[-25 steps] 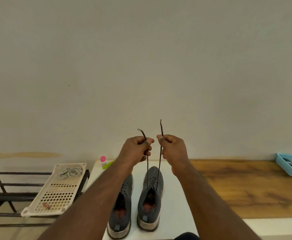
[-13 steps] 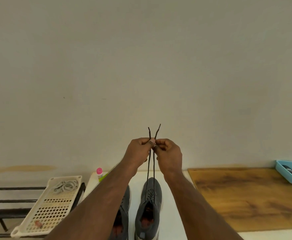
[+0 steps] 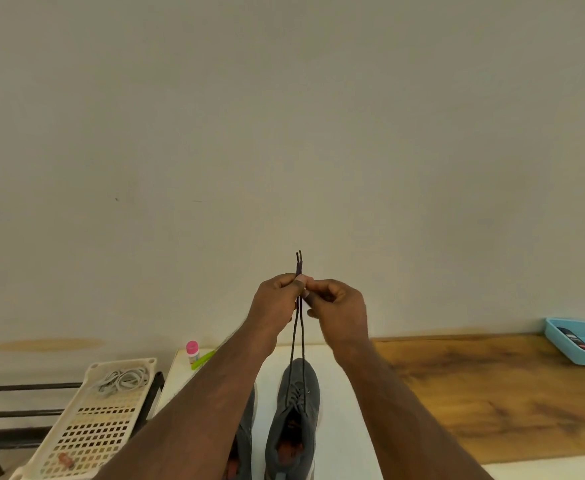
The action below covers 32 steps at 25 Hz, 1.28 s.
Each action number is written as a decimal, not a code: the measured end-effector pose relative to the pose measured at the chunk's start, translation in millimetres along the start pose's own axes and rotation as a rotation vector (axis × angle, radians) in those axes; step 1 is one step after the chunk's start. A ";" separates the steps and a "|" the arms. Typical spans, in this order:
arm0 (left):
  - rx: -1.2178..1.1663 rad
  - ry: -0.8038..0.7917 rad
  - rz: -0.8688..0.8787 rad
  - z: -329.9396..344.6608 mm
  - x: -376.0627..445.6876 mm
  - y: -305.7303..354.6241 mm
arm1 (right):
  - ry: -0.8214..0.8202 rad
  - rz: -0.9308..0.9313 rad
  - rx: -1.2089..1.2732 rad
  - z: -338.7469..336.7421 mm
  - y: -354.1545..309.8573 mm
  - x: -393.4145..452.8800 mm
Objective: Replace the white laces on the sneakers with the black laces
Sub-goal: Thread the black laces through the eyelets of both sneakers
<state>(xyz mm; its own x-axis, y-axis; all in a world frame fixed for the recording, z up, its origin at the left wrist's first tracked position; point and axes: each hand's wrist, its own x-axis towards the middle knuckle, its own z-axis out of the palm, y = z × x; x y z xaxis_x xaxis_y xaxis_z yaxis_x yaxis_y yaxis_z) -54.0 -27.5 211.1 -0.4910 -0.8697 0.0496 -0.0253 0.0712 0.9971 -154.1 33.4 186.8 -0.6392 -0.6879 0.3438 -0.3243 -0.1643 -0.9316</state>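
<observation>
Right sneaker [image 3: 296,415] black-laced; left hand [image 3: 277,303], right hand [image 3: 339,306] pinch black lace [image 3: 299,341] ends together above it. Tying left. Left sneaker [image 3: 246,441] lacing hidden.

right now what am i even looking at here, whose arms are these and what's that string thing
There is no machine: a person wears a camera on the head, looking forward and down at their own arms. The left hand and right hand each pinch the ends of a black lace, pulled up taut from the right grey sneaker on a white table. The other sneaker sits mostly behind the left arm. On the left, a perforated tray holds white laces. A blue tray rests on the wooden top.
</observation>
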 end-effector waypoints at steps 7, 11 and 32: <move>0.017 -0.076 0.034 -4.0 -0.5 -1.6 | -0.171 -0.006 -0.110 -12.0 -39.0 32.6; 0.010 -0.073 0.091 -2.4 -1.6 -4.7 | -0.149 -0.057 -0.101 -9.3 -45.6 33.7; -0.037 -0.274 0.041 -17.7 -12.9 -45.6 | -0.356 0.571 0.663 -18.0 -38.1 -10.3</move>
<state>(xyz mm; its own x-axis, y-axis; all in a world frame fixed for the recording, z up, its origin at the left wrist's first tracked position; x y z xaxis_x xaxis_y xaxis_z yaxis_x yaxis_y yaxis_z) -31.1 -28.1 166.0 -0.7082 -0.7017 0.0780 0.0287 0.0818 0.9962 -147.7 59.5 220.8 -0.2924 -0.9461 -0.1395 0.5048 -0.0288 -0.8628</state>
